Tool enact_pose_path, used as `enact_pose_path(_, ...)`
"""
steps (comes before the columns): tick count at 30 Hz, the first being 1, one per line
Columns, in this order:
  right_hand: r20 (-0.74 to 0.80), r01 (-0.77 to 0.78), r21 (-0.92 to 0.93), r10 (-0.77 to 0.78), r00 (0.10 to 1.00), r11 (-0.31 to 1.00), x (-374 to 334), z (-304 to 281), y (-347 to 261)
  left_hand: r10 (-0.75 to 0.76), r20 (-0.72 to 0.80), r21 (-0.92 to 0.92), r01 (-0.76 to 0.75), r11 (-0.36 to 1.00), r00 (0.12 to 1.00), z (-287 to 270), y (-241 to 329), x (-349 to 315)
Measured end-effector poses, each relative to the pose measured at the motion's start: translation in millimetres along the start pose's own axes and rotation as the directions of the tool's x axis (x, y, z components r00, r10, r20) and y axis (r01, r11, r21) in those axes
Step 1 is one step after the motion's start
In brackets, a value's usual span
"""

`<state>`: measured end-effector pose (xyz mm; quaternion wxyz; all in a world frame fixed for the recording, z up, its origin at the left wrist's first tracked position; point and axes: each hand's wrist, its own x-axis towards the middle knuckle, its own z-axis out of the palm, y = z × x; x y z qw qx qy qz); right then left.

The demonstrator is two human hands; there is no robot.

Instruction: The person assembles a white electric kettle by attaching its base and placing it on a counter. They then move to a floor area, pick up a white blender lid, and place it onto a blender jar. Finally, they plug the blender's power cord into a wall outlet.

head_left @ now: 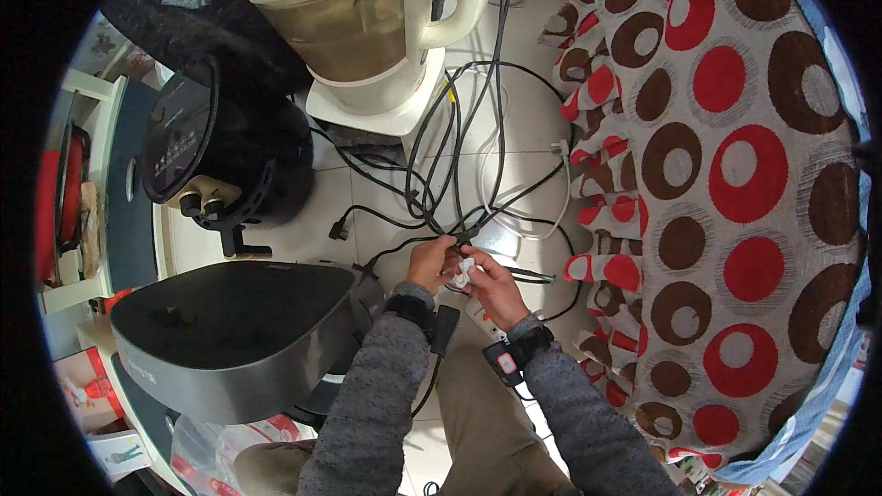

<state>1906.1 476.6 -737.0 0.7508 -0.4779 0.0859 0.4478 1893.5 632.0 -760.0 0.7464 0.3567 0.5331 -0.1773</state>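
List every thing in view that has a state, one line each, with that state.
left hand: closed on the black cables, fingers curled.
right hand: pinching a small white plug.
black cables: tangled, spread loose over the tiled floor.
blender: upright, lid on, jug seems empty.
black air fryer: upright, drawer shut.
grey appliance: lid shut.
patterned cloth: draped, folds hanging at its edge.

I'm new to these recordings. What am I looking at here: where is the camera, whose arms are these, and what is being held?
This is one picture from a fisheye camera on a person's head, looking down; the grey-sleeved arms are their own. The left hand and right hand meet over a small white object, apparently a plug, amid tangled black cables on the tiled floor. Around them stand a blender, a black round appliance and a dark grey appliance. A cloth with red and brown circles hangs on the right.
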Motion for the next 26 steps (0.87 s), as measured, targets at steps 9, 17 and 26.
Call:
enact_pose_path(9, 0.019, -0.011, -0.051, 0.012, 1.0, 0.999, 0, 6, -7, 0.094, 0.25, -0.171, -0.052, 0.984, 0.964, -12, -11, 26)
enact_pose_path(17, 0.028, -0.01, -0.069, 0.012, 1.0, 0.998, -1, 6, -9, 0.239, 0.216, -0.275, -0.176, 0.945, 0.947, -2, -11, 24)
enact_pose_path(26, 0.03, -0.074, -0.039, 0.075, 0.997, 0.997, 7, -3, -18, 0.228, 0.07, 0.054, -0.232, 0.971, 0.971, -4, -7, 9)
